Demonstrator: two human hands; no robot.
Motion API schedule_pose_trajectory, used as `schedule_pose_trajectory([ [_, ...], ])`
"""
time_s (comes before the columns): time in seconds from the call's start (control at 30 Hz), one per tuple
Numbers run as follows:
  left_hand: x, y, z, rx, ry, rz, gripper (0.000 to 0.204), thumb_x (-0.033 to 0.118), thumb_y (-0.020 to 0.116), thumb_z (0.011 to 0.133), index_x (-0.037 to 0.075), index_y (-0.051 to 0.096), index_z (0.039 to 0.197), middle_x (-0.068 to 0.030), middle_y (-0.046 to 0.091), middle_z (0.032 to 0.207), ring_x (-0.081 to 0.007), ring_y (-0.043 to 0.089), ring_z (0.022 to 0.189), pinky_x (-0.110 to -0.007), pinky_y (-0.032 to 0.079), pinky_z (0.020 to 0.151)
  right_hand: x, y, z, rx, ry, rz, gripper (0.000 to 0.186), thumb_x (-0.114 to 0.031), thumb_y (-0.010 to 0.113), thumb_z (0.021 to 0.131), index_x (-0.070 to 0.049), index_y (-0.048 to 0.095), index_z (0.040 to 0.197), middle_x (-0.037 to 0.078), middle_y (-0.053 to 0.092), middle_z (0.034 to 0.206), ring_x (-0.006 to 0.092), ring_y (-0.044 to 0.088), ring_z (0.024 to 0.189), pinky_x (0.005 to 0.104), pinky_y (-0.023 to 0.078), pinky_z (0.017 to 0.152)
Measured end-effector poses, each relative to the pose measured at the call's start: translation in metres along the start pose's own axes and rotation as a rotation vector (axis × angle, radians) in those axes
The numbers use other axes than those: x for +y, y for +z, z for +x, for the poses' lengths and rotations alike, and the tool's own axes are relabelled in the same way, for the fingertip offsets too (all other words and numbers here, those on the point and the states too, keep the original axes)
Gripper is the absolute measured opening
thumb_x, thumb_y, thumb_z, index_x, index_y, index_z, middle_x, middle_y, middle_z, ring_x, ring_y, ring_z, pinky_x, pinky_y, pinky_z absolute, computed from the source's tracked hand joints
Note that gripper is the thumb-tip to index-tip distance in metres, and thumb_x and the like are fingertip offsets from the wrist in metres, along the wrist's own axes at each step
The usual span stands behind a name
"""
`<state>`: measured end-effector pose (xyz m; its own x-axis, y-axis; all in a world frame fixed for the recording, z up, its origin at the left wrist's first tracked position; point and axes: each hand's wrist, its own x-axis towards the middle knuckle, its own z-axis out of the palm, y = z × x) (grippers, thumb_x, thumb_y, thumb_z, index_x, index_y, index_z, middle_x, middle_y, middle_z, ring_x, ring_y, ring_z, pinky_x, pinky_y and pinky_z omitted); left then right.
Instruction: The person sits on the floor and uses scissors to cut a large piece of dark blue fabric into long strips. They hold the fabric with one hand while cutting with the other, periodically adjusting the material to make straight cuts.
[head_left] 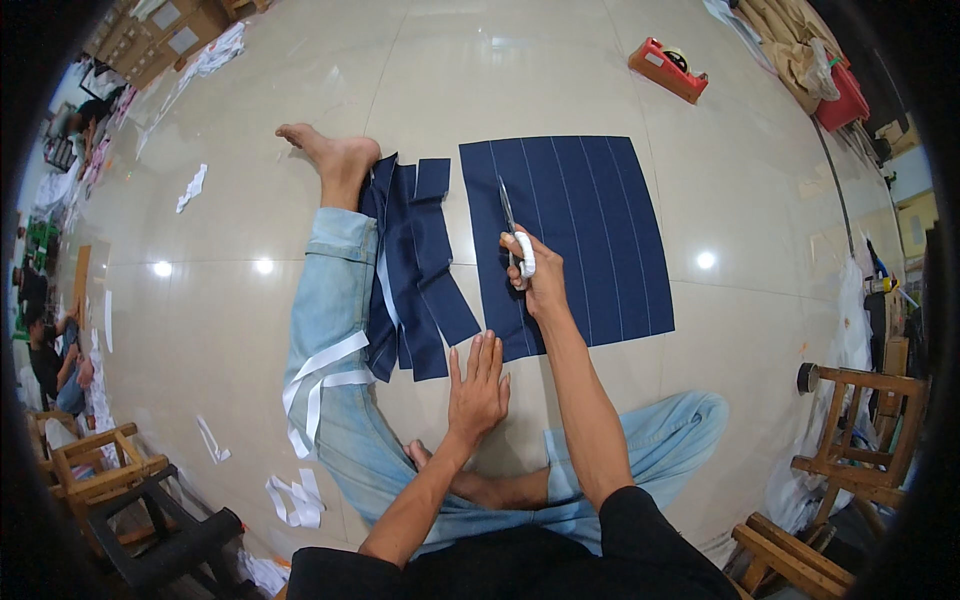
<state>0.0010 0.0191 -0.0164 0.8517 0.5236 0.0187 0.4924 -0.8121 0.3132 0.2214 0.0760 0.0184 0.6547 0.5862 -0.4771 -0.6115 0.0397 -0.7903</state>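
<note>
My right hand is closed round the scissors, which have white grips and metal blades pointing away from me. They lie over a dark navy fabric panel marked with several thin pale lines. Whether the blades are parted is too fine to tell. My left hand rests flat with its fingers stretched out, its tips close to the lower end of a cut navy strip. More navy pieces lie overlapping beside my outstretched leg, with a white strip among them.
White ribbon-like strips lie across my jeans, and others are on the tiled floor. A red tape dispenser stands far right. Wooden stools edge the right side, a black stool the left. Another person sits far left.
</note>
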Motion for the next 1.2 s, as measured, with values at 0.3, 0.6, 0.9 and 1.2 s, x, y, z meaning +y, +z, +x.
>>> schedule_pose_trajectory([
  [0.3, 0.001, -0.002, -0.001, -0.013, -0.005, 0.068, 0.064, 0.029, 0.050, 0.099, 0.001, 0.038, 0.155, -0.0133, 0.030, 0.166, -0.0266, 0.024, 0.155, -0.058, 0.012, 0.125, 0.003, 0.005, 0.018, -0.007, -0.010, -0.016, 0.061, -0.021, 0.088, 0.081, 0.001, 0.065, 0.133, -0.001, 0.062, 0.068, 0.0055, 0.054, 0.048, 0.0192, 0.033, 0.040],
  [0.6, 0.001, -0.003, 0.000, -0.010, -0.007, 0.049, 0.064, 0.028, 0.051, 0.098, 0.000, 0.039, 0.155, -0.0138, 0.031, 0.166, -0.0269, 0.024, 0.155, -0.058, 0.013, 0.125, 0.006, 0.000, 0.023, -0.013, -0.013, -0.090, 0.058, -0.019, 0.088, 0.081, -0.001, 0.067, 0.131, 0.000, 0.066, 0.073, 0.0050, 0.055, 0.049, 0.0188, 0.036, 0.040],
  [0.9, 0.000, -0.004, 0.001, 0.010, 0.014, 0.011, 0.066, 0.024, 0.056, 0.094, -0.004, 0.041, 0.152, -0.0181, 0.032, 0.164, -0.0311, 0.027, 0.154, -0.061, 0.016, 0.124, -0.005, 0.013, 0.033, -0.002, -0.024, -0.035, 0.055, -0.019, 0.086, 0.082, -0.001, 0.067, 0.131, 0.002, 0.070, 0.079, 0.0067, 0.055, 0.049, 0.0202, 0.035, 0.040],
  [1.2, 0.000, -0.003, 0.000, 0.016, 0.013, 0.019, 0.066, 0.025, 0.056, 0.094, -0.003, 0.042, 0.152, -0.0179, 0.033, 0.164, -0.0310, 0.027, 0.154, -0.061, 0.016, 0.124, -0.003, 0.017, 0.049, -0.010, -0.047, -0.051, 0.059, -0.021, 0.087, 0.082, 0.000, 0.066, 0.133, 0.001, 0.066, 0.071, 0.0060, 0.055, 0.048, 0.0193, 0.034, 0.040],
])
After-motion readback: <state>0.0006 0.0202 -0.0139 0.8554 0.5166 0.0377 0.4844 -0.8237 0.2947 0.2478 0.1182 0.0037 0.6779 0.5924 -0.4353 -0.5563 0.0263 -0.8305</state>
